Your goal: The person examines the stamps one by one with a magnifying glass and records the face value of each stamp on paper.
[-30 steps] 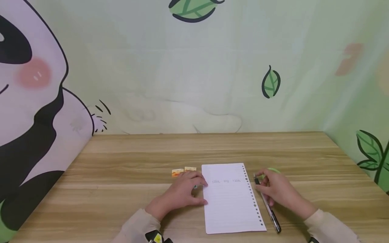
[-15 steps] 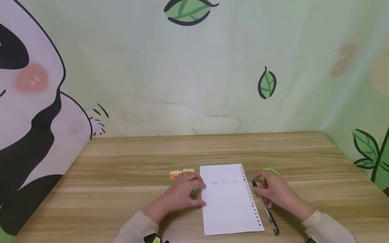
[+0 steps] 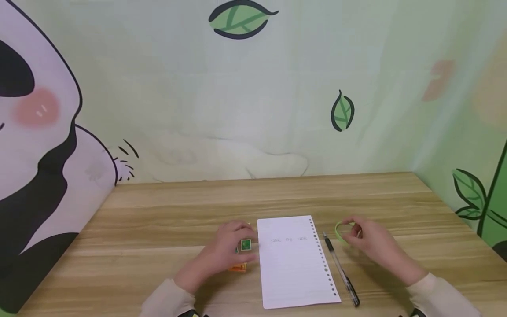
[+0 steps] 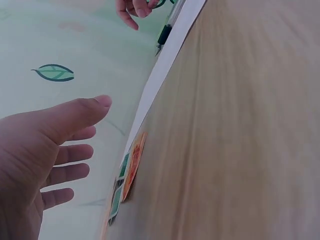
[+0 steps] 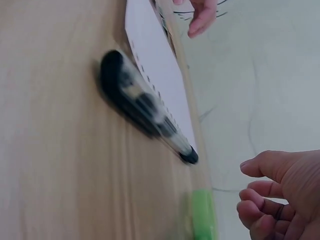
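A lined, hole-punched sheet of paper (image 3: pixel 297 273) with faint writing near its top lies on the table. Left of it, my left hand (image 3: pixel 222 248) hovers with fingers spread and nothing between them, over small picture cards, one green card (image 3: pixel 246 245) and one orange card (image 3: pixel 239 267). A black-and-clear pen (image 3: pixel 341 269) lies along the sheet's right side. Beyond the pen, my right hand (image 3: pixel 374 243) has loosely bent fingers at a light green ring (image 3: pixel 337 232). In the right wrist view that green ring (image 5: pixel 202 215) shows apart from the fingers.
The wooden table (image 3: pixel 158 211) meets a pale backdrop (image 3: pixel 178 88) printed with leaves and a large panda (image 3: pixel 23 176) on the left. More picture cards are partly hidden behind the left hand.
My right hand has moved off the pen toward the green ring, leaving the pen on the table. My left hand has drawn left, away from the paper's edge, uncovering green and orange cards.
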The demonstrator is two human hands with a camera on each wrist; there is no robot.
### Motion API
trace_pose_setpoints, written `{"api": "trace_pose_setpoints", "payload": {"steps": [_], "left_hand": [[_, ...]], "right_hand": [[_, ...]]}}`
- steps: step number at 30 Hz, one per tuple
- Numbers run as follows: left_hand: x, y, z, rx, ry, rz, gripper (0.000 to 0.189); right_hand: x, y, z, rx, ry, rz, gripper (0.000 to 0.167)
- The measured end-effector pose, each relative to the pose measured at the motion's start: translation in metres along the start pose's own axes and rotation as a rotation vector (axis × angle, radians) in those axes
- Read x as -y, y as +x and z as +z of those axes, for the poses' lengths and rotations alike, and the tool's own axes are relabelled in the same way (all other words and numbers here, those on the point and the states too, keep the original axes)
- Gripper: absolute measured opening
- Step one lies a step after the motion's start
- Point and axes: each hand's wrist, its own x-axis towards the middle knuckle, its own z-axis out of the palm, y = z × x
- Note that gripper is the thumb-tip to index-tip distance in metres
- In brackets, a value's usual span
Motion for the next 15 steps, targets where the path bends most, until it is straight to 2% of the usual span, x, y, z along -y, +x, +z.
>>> {"api": "trace_pose_setpoints", "payload": {"steps": [6,10,15], "left_hand": [[0.009,-0.01,-0.006,-0.019,-0.003,-0.06,0.036],[0.017,-0.018,-0.01,-0.038,0.027,-0.077,0.036],[0.024,-0.027,-0.015,-0.043,0.049,-0.116,0.035]], "right_hand": [[-0.01,-0.002,-0.009,0.0,-0.059,0.011,0.035],[-0.016,-0.004,-0.012,0.001,-0.092,0.023,0.031],[-0.021,-0.007,-0.016,0.046,-0.107,0.054,0.029]]}}
